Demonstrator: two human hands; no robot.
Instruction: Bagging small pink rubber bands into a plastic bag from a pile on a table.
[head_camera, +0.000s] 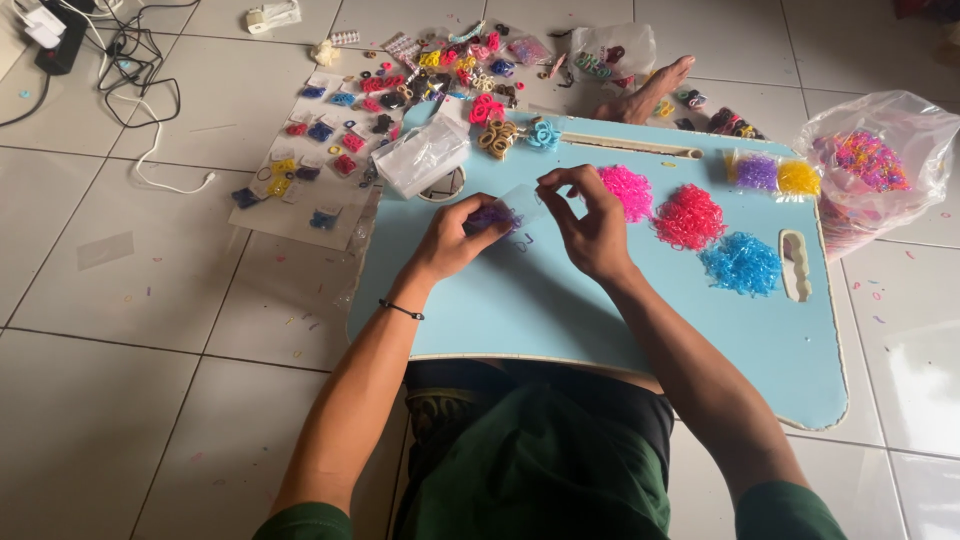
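Observation:
My left hand (455, 238) and my right hand (590, 222) meet over a light blue lap table (560, 310). Together they hold a small clear plastic packet (508, 209) with purple rubber bands inside; the left grips the filled end, the right pinches the open end. To the right on the table lie three loose piles of tiny rubber bands: pink (628, 190), red (688, 216) and blue (741, 263). A thin black band circles my left wrist.
A stack of clear packets (421, 156) sits at the table's far left corner. Filled purple and yellow packets (776, 176) lie far right, beside a plastic bag of mixed bands (868, 165). Sorted packets and hair ties (330, 130) cover the tiled floor; cables (130, 70) top left; a foot (645, 95) beyond.

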